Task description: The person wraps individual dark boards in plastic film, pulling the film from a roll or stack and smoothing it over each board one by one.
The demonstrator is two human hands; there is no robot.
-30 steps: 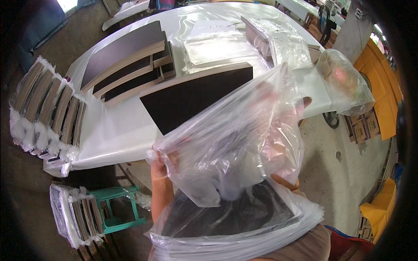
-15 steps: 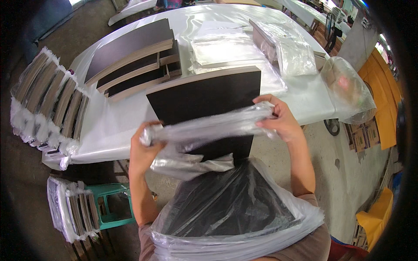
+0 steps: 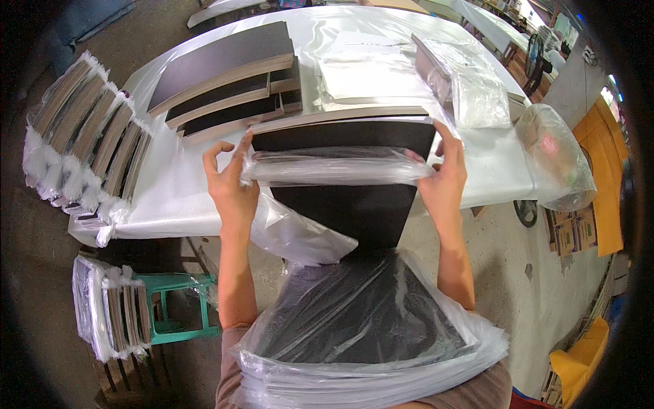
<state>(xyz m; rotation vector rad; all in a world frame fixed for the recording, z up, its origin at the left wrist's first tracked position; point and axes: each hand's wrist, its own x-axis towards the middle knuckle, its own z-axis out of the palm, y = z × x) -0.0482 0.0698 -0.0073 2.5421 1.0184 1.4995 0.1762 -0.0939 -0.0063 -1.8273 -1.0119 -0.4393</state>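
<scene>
A stack of black boards (image 3: 344,215) with pale edges stands tilted against the table's near edge. Across its front stretches a clear plastic bag (image 3: 340,169), bunched into a band, with a loose part hanging down at the left. My left hand (image 3: 233,183) grips the band's left end, its fingertips at the boards' upper left corner. The right end is in my right hand (image 3: 443,170), whose fingers reach the upper right corner. Below, close to my body, lies a pile of plastic-wrapped black boards (image 3: 368,324).
On the white-covered table (image 3: 170,204) lie stacked black boards (image 3: 225,58), clear plastic bags (image 3: 371,75) and a wrapped stack (image 3: 470,88). Wrapped bundles (image 3: 88,136) line its left side. A green stool (image 3: 180,334) with more bundles stands lower left; a filled clear bag (image 3: 555,157) is at right.
Both hands have moved up to the boards' upper corners. The bunched plastic is now drawn straight across the boards, and its loose part hangs lower at the left.
</scene>
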